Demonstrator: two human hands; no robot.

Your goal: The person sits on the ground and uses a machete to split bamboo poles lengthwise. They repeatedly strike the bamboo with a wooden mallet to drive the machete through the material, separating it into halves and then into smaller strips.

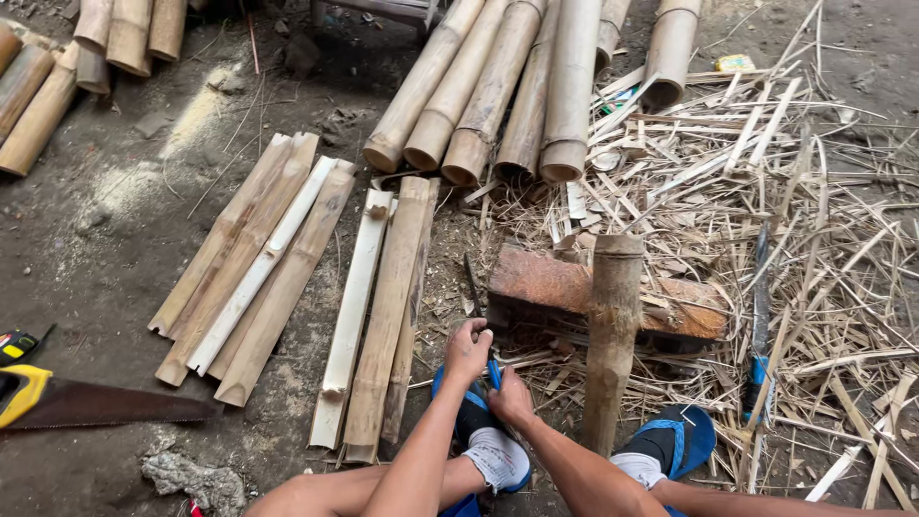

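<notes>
Head view: both hands (490,375) (grips closed) around blue-handled blade (476,304).

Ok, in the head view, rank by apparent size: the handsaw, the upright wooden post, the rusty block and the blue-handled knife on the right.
1. Handsaw and upright post: look alike, unranked; the saw is cut off by the frame.
2. Rusty block, partly hidden.
3. Blue-handled knife.

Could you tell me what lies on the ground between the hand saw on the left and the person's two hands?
In the head view, flat split bamboo slats lie between the hand saw and the hands: left hand, right hand.
</notes>
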